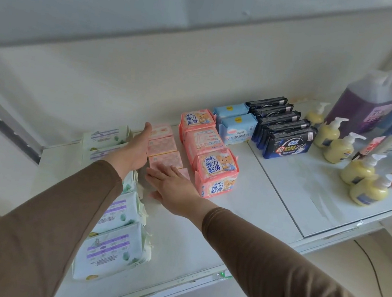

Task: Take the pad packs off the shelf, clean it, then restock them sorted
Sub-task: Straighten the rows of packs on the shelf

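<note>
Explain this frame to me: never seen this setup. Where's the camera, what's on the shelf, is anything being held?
There is no robot here. One wide-angle camera sits on a person's head, looking forward and down at their two bare hands. The white shelf holds pad packs in rows by kind: pale green packs, small pink packs, larger pink bear packs, light blue packs and dark navy packs. Yellow pump bottles stand further right. The left hand lies flat against the small pink row; the right hand rests open at its near end. Nothing is gripped.
</note>
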Demonstrator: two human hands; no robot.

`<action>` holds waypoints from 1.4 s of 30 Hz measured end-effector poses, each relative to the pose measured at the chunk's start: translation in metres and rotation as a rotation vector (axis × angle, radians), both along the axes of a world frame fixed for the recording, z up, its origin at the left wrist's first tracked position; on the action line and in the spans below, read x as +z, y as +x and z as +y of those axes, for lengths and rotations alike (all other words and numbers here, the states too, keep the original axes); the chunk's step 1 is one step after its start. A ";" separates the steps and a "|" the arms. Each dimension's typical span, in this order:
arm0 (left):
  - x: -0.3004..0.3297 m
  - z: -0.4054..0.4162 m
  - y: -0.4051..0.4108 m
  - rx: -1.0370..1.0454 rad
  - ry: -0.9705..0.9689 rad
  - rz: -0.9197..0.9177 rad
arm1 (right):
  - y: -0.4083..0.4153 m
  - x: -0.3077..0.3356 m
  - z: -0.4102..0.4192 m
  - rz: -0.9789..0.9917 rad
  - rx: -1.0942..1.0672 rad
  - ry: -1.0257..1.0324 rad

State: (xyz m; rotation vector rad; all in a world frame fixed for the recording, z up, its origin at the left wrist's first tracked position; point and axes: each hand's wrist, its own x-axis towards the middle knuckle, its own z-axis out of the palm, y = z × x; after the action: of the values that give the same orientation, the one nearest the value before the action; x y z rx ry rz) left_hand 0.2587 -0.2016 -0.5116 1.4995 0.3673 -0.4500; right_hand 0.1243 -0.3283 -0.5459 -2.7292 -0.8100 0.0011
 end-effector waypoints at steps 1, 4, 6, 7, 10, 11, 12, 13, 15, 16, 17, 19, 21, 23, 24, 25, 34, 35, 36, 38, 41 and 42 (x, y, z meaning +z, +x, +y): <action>-0.004 0.002 0.002 -0.013 0.005 0.002 | 0.000 0.001 -0.001 0.001 0.001 0.002; -0.030 0.013 0.023 -0.036 -0.022 -0.007 | 0.002 0.002 -0.006 0.010 -0.004 -0.009; -0.019 0.005 0.013 -0.041 -0.014 0.020 | 0.004 0.002 -0.009 0.012 -0.008 -0.025; -0.008 -0.002 0.004 -0.050 -0.003 0.024 | 0.004 0.003 -0.010 0.013 -0.011 -0.031; 0.002 -0.016 -0.005 -0.057 -0.017 -0.001 | 0.005 0.005 -0.014 0.009 -0.019 -0.039; 0.000 -0.018 -0.004 -0.056 -0.018 -0.010 | 0.005 0.006 -0.015 0.004 -0.023 -0.046; 0.001 -0.019 -0.006 -0.051 -0.025 -0.016 | 0.005 0.007 -0.016 0.000 -0.028 -0.052; 0.000 -0.019 -0.006 -0.050 -0.023 -0.018 | 0.005 0.008 -0.017 -0.001 -0.033 -0.057; -0.002 -0.020 -0.005 -0.053 -0.022 -0.019 | 0.005 0.009 -0.017 0.000 -0.039 -0.060; -0.003 -0.020 -0.006 -0.045 -0.030 -0.019 | 0.004 0.010 -0.017 -0.001 -0.038 -0.061; -0.002 -0.020 -0.006 -0.043 -0.035 -0.021 | 0.004 0.011 -0.017 -0.003 -0.038 -0.063; -0.003 -0.021 -0.005 -0.034 -0.029 -0.034 | 0.003 0.013 -0.017 0.000 -0.041 -0.061; -0.001 -0.020 -0.004 -0.027 -0.037 -0.035 | 0.003 0.015 -0.018 0.005 -0.046 -0.062; -0.008 -0.016 0.005 -0.022 -0.051 -0.028 | 0.003 0.017 -0.019 0.009 -0.052 -0.067; -0.010 -0.016 0.008 -0.022 -0.046 -0.018 | 0.002 0.018 -0.019 0.011 -0.056 -0.071; -0.011 -0.017 0.010 -0.023 -0.042 -0.024 | 0.001 0.019 -0.019 0.014 -0.060 -0.074; -0.090 0.013 0.070 -0.077 0.091 -0.017 | -0.001 0.022 -0.018 0.023 -0.068 -0.078; -0.069 0.005 0.051 -0.068 0.114 -0.004 | -0.001 0.022 -0.018 0.026 -0.069 -0.075; -0.043 -0.005 0.030 -0.077 0.127 0.001 | -0.001 0.023 -0.017 0.030 -0.069 -0.072; -0.003 -0.022 0.001 -0.082 0.172 -0.046 | -0.002 0.024 -0.017 0.039 -0.072 -0.075; 0.015 -0.019 -0.007 -0.084 0.216 -0.108 | -0.004 0.029 -0.015 0.052 -0.069 -0.075; 0.021 -0.014 -0.011 -0.092 0.202 -0.126 | -0.005 0.031 -0.013 0.049 -0.066 -0.064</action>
State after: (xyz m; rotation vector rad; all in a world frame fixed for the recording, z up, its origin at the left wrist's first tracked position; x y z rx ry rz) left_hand 0.2481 -0.2154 -0.4905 1.7382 0.2500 -0.3973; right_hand 0.1197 -0.3414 -0.5147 -2.8032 -0.7188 0.0810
